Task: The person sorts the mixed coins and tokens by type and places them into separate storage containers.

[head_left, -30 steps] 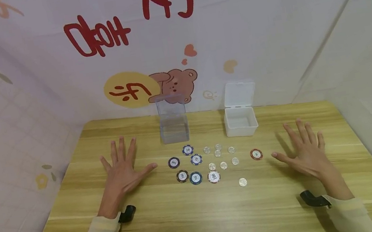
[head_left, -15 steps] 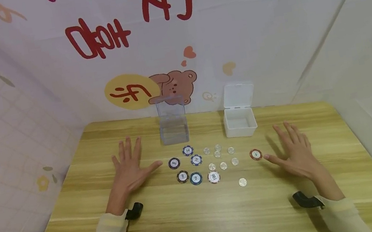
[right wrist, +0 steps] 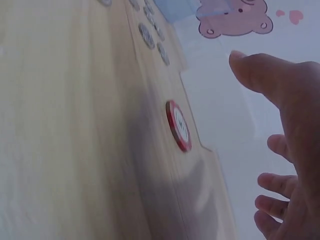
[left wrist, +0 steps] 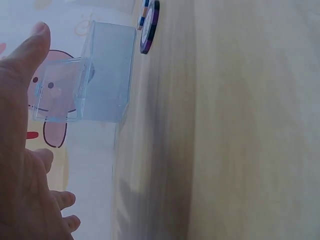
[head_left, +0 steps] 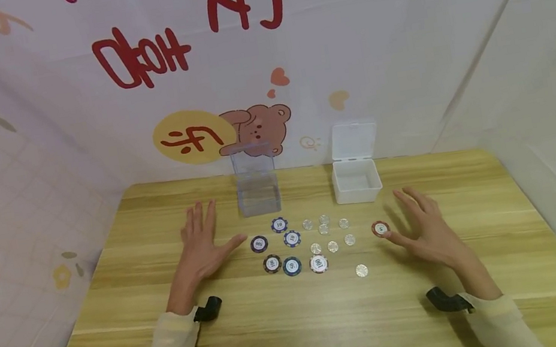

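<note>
My left hand (head_left: 203, 257) hovers above the table's left side, fingers spread, its thumb pointing at a purple-rimmed poker chip (head_left: 259, 244). Over on the right, my right hand (head_left: 424, 232) hangs over the table with its thumb tip in front of the edge of a red poker chip (head_left: 381, 228). In the right wrist view a gap shows between that thumb and the red chip (right wrist: 178, 126). Neither hand holds anything. Behind the chips stand a clear plastic box (head_left: 258, 196) and a white plastic box (head_left: 357, 182), both with lids up.
Several chips, among them a white one (head_left: 318, 263) and a blue one (head_left: 292, 266), lie flat in the middle of the wooden table (head_left: 283, 342). Several silver coins (head_left: 333, 247) lie to their right. A printed cloth wall (head_left: 373, 49) rises behind the table.
Both hands have moved inward over the table, the left one rightward and the right one leftward to the red chip. The right fingers have drawn in slightly. Chips, coins and boxes stay put.
</note>
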Motion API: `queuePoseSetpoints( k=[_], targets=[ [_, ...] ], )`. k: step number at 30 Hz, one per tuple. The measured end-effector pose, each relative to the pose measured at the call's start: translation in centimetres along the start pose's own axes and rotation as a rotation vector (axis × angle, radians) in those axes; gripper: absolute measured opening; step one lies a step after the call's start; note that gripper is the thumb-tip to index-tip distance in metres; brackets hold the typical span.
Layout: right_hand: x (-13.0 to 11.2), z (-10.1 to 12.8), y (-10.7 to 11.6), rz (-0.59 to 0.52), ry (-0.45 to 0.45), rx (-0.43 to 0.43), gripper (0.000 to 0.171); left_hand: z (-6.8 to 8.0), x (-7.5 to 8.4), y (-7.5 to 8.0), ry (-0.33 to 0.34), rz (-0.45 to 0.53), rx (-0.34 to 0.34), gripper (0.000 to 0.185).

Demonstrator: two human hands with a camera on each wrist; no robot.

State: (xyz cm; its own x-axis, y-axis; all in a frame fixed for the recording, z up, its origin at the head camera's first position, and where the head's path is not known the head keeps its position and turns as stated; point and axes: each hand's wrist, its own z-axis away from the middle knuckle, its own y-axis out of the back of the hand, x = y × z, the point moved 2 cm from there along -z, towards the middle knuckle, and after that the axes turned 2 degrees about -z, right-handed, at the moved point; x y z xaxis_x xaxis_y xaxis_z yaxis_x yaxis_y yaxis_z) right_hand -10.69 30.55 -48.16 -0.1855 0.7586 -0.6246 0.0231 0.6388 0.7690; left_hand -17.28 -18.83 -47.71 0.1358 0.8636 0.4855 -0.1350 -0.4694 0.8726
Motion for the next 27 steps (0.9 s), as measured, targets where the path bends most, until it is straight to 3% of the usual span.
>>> queuePoseSetpoints(
  k=[13,27],
  targets=[
    [-2.7,0.6,-0.9,-0.023,0.062,0.008,0.082,-1.7,1.2,-0.3,-0.050,0.165,-0.007,0.107],
    [-4.6,1.2,-2.0,-0.014,0.123,-0.028,0.072,-3.4,1.7,-0.9,-0.048,0.243,0.013,0.103]
  ],
)
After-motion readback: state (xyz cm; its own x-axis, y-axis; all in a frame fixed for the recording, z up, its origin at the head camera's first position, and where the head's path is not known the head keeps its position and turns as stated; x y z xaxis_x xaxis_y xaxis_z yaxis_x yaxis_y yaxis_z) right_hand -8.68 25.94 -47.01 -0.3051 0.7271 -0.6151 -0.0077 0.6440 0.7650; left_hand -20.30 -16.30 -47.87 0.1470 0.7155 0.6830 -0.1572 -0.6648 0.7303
